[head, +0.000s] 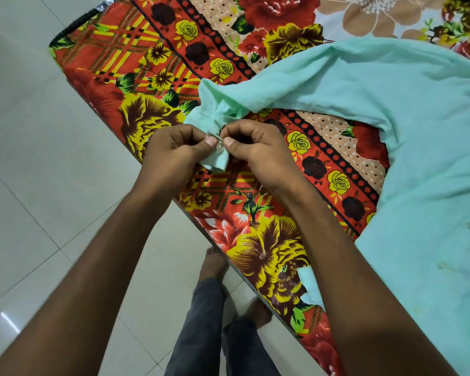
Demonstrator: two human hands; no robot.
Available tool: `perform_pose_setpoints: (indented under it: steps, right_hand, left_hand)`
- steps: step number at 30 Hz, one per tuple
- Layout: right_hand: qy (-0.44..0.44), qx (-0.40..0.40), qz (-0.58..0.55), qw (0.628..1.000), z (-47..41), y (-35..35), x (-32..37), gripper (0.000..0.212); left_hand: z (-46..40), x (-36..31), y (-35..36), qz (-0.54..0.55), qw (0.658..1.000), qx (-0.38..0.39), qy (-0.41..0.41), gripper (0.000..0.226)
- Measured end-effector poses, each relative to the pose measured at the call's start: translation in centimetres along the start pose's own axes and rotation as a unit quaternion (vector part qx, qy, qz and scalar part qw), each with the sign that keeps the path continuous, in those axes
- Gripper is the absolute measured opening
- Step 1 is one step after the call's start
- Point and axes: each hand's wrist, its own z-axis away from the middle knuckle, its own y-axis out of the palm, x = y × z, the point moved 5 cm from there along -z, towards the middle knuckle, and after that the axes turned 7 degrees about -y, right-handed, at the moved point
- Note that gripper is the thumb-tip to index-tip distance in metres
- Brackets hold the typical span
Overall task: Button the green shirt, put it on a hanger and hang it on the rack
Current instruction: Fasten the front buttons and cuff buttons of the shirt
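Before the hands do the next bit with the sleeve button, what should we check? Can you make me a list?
1. Both hands on the cuff: ok. The left hand and right hand pinch the cuff of the light green cotton shirt.
2. Small clear cuff button in sight between the thumbs: ok.
3. Button pushed through its hole: cannot tell, the grip hides it.
4. Shirt resting on the red and yellow flowered bedsheet: ok.
5. Front buttons done up: cannot tell.
6. Hanger and rack nearby: cannot tell, neither is in view.

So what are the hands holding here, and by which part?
Both hands, left and right, pinch the green shirt by its sleeve cuff, at the button.
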Motion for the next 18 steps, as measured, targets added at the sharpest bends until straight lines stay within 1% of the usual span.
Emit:
perform_pose_setpoints:
  steps: [2,3,5,6,7,9,11,15,18]
  right_hand:
    - [-0.005,-0.012,0.016,1.000,0.0,-0.2,0.0,0.015]
    - [-0.020,-0.036,0.040,0.998,0.1,-0.3,0.1,0.012]
    - [-0.070,-0.111,0.104,0.986,0.7,-0.5,0.6,0.005]
    - [-0.097,-0.142,0.131,0.976,1.1,-0.5,0.9,0.011]
    - [-0.119,-0.153,0.149,0.970,1.5,-0.3,1.0,0.015]
    - [-0.144,-0.138,0.187,0.962,1.9,0.3,1.2,0.012]
    - [-0.152,-0.133,0.210,0.957,2.1,0.8,1.0,0.007]
    - [-0.157,-0.170,0.208,0.950,2.2,1.1,0.9,0.006]
    - [-0.176,-0.196,0.226,0.938,2.6,1.3,1.4,0.006]
  left_hand:
    - [0.0,-0.1,0.0,0.008,1.000,-0.001,0.000,0.019]
    - [0.1,-0.3,0.0,0.011,1.000,-0.002,0.000,0.019]
    - [0.0,-0.6,0.1,0.018,1.000,-0.012,0.000,0.020]
    - [0.0,-0.8,0.1,0.021,1.000,-0.020,-0.001,0.019]
    - [0.0,-1.0,0.0,0.026,0.999,-0.026,-0.004,0.019]
    - [-0.1,-1.1,0.0,0.039,0.999,-0.031,-0.014,0.019]
    - [-0.1,-1.2,0.0,0.039,0.998,-0.036,-0.023,0.019]
    - [-0.2,-1.4,0.3,0.041,0.998,-0.041,-0.033,0.023]
    - [-0.2,-1.7,0.4,0.032,0.998,-0.043,-0.037,0.026]
